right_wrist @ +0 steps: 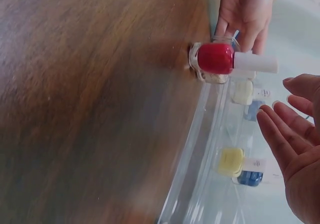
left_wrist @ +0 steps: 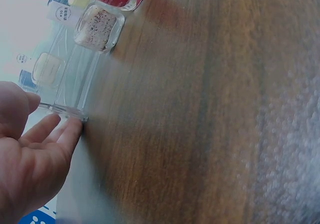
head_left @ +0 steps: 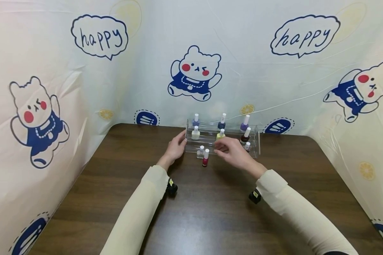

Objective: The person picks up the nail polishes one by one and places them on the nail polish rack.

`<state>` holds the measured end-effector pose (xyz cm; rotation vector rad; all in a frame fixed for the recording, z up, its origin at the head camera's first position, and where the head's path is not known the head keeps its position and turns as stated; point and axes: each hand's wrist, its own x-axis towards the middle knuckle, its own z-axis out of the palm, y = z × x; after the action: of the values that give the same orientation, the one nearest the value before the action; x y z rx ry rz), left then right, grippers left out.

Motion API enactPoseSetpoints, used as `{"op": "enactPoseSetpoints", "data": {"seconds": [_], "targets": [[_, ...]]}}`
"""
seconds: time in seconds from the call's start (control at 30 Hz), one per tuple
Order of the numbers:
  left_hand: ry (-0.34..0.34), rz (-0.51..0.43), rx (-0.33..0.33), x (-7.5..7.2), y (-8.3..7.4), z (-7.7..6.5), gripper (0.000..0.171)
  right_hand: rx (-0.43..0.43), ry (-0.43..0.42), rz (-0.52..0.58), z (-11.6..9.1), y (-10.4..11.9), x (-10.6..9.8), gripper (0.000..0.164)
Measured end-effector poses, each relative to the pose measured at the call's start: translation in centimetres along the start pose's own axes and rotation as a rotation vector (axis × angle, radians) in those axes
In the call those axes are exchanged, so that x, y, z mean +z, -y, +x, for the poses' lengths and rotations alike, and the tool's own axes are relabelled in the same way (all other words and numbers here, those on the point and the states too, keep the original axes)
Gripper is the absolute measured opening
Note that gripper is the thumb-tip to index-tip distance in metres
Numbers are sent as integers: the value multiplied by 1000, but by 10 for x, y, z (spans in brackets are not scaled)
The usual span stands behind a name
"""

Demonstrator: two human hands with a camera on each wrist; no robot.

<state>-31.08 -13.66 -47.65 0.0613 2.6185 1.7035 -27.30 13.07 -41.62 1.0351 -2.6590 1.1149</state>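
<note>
A clear tiered display stand (head_left: 207, 136) holds small nail polish bottles with white caps. My left hand (head_left: 175, 147) grips the stand's left end panel, thumb and fingers at its edge in the left wrist view. My right hand (head_left: 233, 150) hovers before the middle of the stand, fingers loosely bent and holding nothing. A red nail polish bottle (head_left: 205, 160) stands on the table just in front of the stand. Beside it on the lowest tier is a clear bottle with speckles (left_wrist: 100, 28). A yellow bottle (right_wrist: 231, 161) sits on the middle tier, partly behind my right hand in the head view.
Blue and purple bottles (head_left: 244, 124) line the top tier. A dark bottle (head_left: 245, 137) is on the middle tier at right, above another bottle (head_left: 247, 146) partly hidden by my hand. The brown wooden table (head_left: 198, 219) meets a printed curtain (head_left: 242, 78) behind the stand.
</note>
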Motion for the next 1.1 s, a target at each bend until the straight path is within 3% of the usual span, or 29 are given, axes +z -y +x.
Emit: {"op": "enactPoseSetpoints", "data": {"seconds": [0.6, 1.1], "targets": [[2, -8, 2, -1, 1, 0, 53, -39, 0, 40, 6, 6, 16, 22], [9, -16, -8, 0, -1, -2, 53, -45, 28, 10, 11, 10, 25, 19]]}}
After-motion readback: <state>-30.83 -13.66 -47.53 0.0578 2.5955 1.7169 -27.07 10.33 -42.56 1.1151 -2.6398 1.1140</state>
